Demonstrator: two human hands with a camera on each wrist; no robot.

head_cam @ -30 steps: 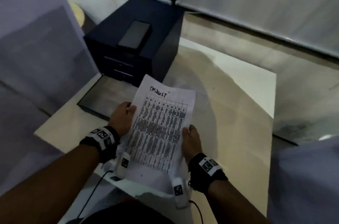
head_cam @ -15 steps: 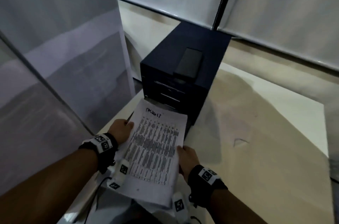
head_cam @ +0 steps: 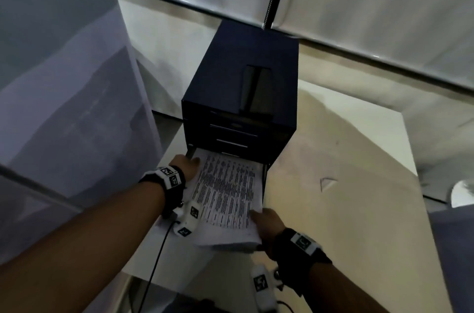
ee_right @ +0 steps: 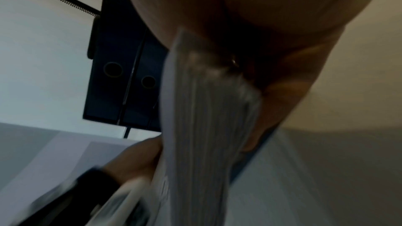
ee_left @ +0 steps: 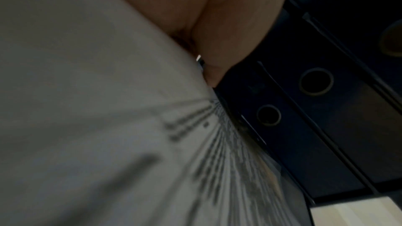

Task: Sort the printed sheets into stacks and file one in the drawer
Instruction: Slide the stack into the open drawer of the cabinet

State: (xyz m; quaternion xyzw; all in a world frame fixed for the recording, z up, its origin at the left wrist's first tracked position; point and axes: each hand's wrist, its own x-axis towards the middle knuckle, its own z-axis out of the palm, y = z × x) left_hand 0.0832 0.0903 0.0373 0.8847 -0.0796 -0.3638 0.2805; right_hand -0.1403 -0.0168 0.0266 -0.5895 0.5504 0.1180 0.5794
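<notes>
Head view: you hold a stack of printed sheets point(head_cam: 227, 194) with both hands, its far edge at the open bottom drawer point(head_cam: 265, 177) of the dark blue drawer cabinet point(head_cam: 241, 87). Your left hand point(head_cam: 186, 168) grips the stack's left edge close to the cabinet front, thumb on top of the paper. Your right hand point(head_cam: 268, 223) grips the near right corner, thumb on top and fingers hidden under the paper. The near part of the stack hangs over the white table point(head_cam: 346, 223) in front of the cabinet. Above the open drawer, 2 closed drawer fronts show. A dark phone-like slab point(head_cam: 256, 89) lies on the cabinet top. A small paper scrap point(head_cam: 327, 182) lies on the table, well to the right of the cabinet.

Left wrist view: blurred. Your left thumb point(ee_left: 228, 28) presses onto the top sheet point(ee_left: 108, 126) right at the cabinet front point(ee_left: 315, 126); the fingers underneath cannot be seen. 2 round finger holes show in the drawer fronts.

Right wrist view: blurred. Your right hand point(ee_right: 272, 32) is clamped on the edge of the stack point(ee_right: 200, 118), thumb on one face and curled fingers point(ee_right: 280, 100) on the other. The cabinet point(ee_right: 121, 75) stands beyond the stack, and your left hand point(ee_right: 135, 157) is at the stack's far side.
</notes>
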